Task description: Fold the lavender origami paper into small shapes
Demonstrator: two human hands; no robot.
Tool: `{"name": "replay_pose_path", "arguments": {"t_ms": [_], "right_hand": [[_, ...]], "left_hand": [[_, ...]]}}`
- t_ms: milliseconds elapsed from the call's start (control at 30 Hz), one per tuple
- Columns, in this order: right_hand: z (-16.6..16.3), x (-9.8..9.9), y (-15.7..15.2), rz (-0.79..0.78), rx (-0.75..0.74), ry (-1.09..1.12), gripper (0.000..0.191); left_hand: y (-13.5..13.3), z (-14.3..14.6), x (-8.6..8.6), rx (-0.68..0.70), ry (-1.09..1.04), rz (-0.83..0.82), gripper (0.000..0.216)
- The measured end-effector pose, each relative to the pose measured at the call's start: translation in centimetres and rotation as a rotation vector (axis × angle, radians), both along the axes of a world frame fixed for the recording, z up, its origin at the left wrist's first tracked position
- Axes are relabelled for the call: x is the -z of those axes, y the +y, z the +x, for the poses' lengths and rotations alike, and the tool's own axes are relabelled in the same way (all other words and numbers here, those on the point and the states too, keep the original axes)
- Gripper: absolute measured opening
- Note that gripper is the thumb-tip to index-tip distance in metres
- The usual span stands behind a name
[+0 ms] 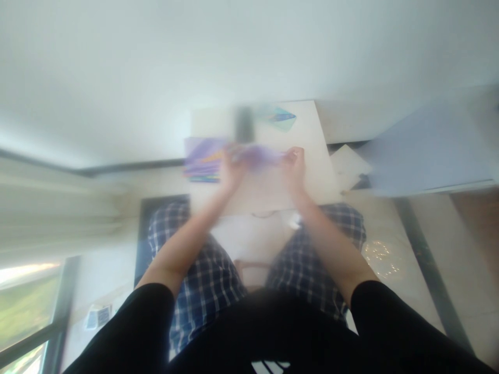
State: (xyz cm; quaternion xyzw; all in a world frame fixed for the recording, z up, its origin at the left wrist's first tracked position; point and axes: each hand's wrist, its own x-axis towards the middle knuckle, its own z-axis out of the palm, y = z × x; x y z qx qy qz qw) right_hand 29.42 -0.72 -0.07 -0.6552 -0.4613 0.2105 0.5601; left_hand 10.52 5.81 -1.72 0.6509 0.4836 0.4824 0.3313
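Between my two hands, above a small white table (312,182), stretches a thin purple piece (260,156), too blurred to tell its kind. My left hand (233,160) grips its left end with bent fingers, and my right hand (294,160) pinches its right end. Just left of my left hand lies a purple printed sheet or booklet (200,156) with colourful bands. Behind the hands stands a dark grey-green object (244,124), smeared by the blur. Further right at the back rests a light teal piece (284,118) with a blue pattern.
A white wall (249,52) rises behind the table. To the right stands a large pale grey panel (429,150) near a string of small lights (382,258) on the floor. A curtain (50,202) hangs at left. My checked-trouser knees (169,223) flank the table's front edge.
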Motion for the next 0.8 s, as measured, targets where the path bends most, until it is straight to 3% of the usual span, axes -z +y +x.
{"name": "replay_pose_path", "arguments": {"t_ms": [100,233,433,500,600,700,800], "right_hand": [[-0.8,-1.1,-0.7,-0.083,-0.11,-0.098,0.036],[-1.5,-2.1,-1.2,-0.136,-0.181,-0.161,0.027],[-0.1,-0.8,0.2,-0.229,-0.134,-0.023,0.021],[0.4,-0.2,0.5,-0.237,-0.182,0.014,0.03],[0.5,-0.1,0.4,-0.27,-0.261,-0.016,0.044],[0.2,-0.7,0.0,-0.35,-0.232,-0.137,0.026],[0.2,-1.3,0.0,-0.376,-0.208,-0.175,0.021]], "left_hand": [[-1.4,0.4,-0.7,-0.021,0.035,0.043,0.039],[-2.4,0.8,-0.7,0.041,0.05,0.022,0.041],[-1.4,0.5,-0.2,-0.015,0.07,-0.064,0.046],[-1.3,0.3,-0.6,-0.005,0.086,-0.082,0.039],[-1.8,0.2,-1.5,0.129,0.13,-0.063,0.018],[-2.4,0.3,-2.1,0.27,0.113,-0.059,0.009],[-2.1,0.4,-2.0,0.218,0.046,-0.129,0.01]]}}
